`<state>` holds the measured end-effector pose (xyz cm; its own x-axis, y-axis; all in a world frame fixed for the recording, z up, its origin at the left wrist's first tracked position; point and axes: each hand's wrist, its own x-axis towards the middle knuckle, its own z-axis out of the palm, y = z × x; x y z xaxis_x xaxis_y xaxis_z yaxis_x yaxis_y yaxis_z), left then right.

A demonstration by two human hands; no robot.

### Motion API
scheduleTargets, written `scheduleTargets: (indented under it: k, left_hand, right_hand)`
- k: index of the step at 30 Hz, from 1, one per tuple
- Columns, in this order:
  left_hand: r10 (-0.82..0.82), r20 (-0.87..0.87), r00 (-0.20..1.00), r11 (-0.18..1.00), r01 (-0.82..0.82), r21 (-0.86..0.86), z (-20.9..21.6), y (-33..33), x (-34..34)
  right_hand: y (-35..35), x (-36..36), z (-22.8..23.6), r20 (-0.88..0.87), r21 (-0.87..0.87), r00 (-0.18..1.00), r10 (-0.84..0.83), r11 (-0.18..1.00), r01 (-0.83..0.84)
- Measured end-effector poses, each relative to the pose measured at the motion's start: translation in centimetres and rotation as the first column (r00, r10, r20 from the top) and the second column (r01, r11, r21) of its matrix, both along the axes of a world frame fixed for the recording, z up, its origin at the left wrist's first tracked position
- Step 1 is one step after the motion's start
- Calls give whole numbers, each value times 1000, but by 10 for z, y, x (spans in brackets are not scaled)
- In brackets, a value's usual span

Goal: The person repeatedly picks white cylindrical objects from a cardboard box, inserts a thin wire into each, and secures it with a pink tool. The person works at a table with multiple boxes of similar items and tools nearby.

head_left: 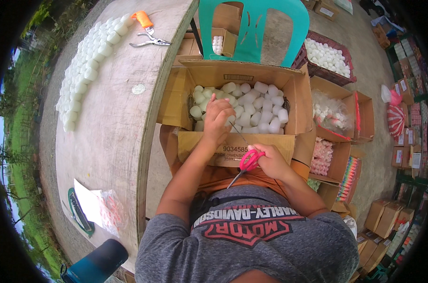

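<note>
My right hand grips a pair of scissors with pink handles, their blades directed down toward my lap. A thin dark strand or rod stretches between that hand and my left hand. My left hand is over a cardboard box, its fingers curled together; what they hold is hidden. Many small white rounded cylinders, like little candles or caps, fill the box loosely in front of me.
On the table at left lie rows of white cylinders, orange-handled pliers, a white disc, a plastic bag and a blue tumbler. A green chair stands beyond the box; a crate and open boxes stand right.
</note>
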<state>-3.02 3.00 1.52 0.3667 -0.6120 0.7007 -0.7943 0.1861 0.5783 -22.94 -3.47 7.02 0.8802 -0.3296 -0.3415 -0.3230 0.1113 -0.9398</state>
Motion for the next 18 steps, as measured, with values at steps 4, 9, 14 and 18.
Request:
scheduleTargets:
  k: [4,9,14,18]
  left_hand:
    - [64,368,928,995,-86,43,-1,4,-8]
    - [59,419,906,998,-65,1,5,5,-13]
    - [137,362,922,987,-160,34,3,1,-4]
    - [119,308,944,983,-156,99,3,1,-8]
  right_hand:
    - [3,12,-16,51,-32,997,-62,997,63]
    - [7,32,-45,101,134,980,-169,979,155]
    - [6,30,-34,103,116,981,-163,982,151]
    - [-1,17,-11,50,58,993,-106,993,103]
